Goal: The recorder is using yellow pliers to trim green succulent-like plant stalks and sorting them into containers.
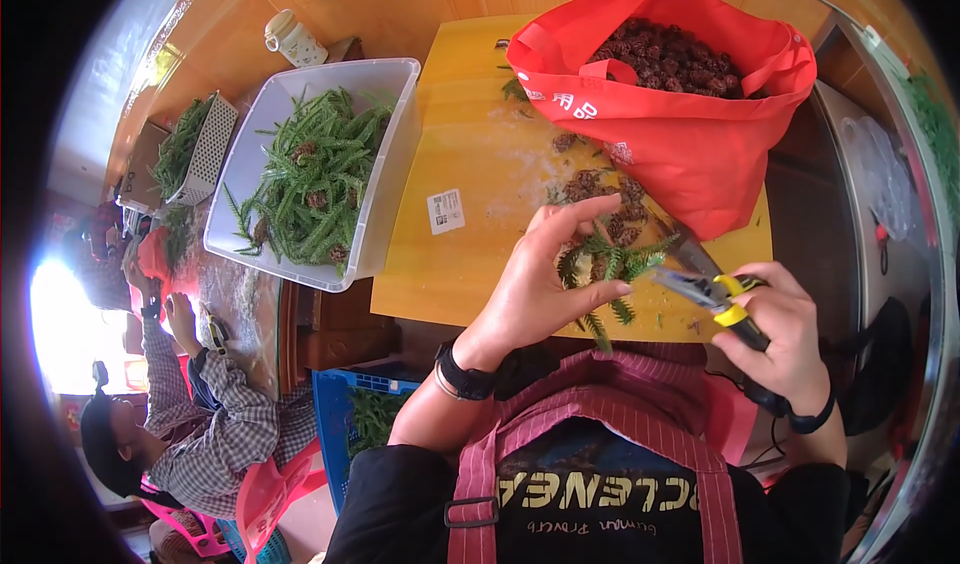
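Over the near part of the yellow table, my left hand [545,274] is closed round a green pine sprig [622,262], its needles sticking out past the thumb. Something brownish, perhaps a cone, shows among the needles; my fingers partly cover it. To the right, my right hand [785,339] grips pliers [735,319] with black and yellow handles. Their metal jaws point left toward the sprig, a little apart from it as far as I can see. Behind the sprig, several loose brown pine cones [625,209] lie on the tabletop.
A red bag [690,159] full of brown cones [680,59] stands at the back right. On the left is a translucent bin [375,229] of green sprigs [320,179]. A blue crate [330,419] sits below the table. Another person [215,434] works at far left; a white cup [295,39] stands behind.
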Demonstrator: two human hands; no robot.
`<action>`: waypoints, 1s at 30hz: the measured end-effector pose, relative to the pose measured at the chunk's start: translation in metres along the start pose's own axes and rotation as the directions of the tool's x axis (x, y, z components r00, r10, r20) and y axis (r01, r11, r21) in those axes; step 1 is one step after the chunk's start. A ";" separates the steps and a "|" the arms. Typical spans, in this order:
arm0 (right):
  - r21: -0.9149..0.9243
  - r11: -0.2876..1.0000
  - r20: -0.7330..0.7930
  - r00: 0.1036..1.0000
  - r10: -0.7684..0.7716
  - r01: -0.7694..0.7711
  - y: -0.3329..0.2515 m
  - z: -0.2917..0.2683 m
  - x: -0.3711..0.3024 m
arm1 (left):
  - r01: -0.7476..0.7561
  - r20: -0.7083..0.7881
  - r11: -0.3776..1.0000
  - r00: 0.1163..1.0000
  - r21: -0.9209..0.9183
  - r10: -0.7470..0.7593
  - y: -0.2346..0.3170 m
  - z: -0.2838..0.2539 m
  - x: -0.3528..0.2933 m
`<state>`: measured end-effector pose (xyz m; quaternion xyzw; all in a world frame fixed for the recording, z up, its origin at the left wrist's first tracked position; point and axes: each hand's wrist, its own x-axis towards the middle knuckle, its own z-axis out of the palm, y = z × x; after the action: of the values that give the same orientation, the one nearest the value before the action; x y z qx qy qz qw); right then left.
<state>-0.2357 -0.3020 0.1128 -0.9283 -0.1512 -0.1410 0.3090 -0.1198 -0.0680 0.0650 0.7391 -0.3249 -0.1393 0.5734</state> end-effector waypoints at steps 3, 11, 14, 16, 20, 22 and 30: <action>-0.007 1.000 0.044 0.999 -0.016 0.016 -0.003 0.009 -0.002 | -0.058 -0.059 0.998 0.997 -0.035 0.056 0.000 0.001 0.000; -0.041 0.991 0.087 0.988 0.131 -0.128 -0.011 0.019 -0.007 | -0.284 -0.235 0.911 0.947 -0.300 0.218 -0.013 0.009 -0.003; -0.002 0.989 0.046 0.988 0.150 -0.150 -0.016 0.022 -0.007 | -0.357 -0.275 0.874 0.922 -0.330 0.273 -0.012 0.011 -0.001; 0.027 0.981 0.056 0.980 0.189 -0.191 -0.019 0.022 -0.007 | -0.399 -0.280 0.862 0.906 -0.314 0.317 -0.016 0.011 0.000; 0.165 0.921 0.132 0.934 0.333 -0.352 -0.027 0.023 -0.004 | -0.448 -0.295 0.861 0.879 -0.239 0.375 -0.016 0.010 0.002; 0.171 0.917 0.138 0.931 0.339 -0.360 -0.026 0.024 -0.005 | -0.449 -0.305 0.863 0.876 -0.231 0.374 -0.016 0.010 0.001; 0.246 0.928 0.084 0.960 0.266 -0.279 -0.023 0.032 -0.004 | -0.481 -0.283 0.860 0.860 -0.171 0.425 -0.017 0.008 0.003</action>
<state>-0.2426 -0.2657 0.0993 -0.8958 -0.0452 -0.0530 0.4389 -0.1167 -0.0743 0.0470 0.5790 -0.4014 0.0514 0.7078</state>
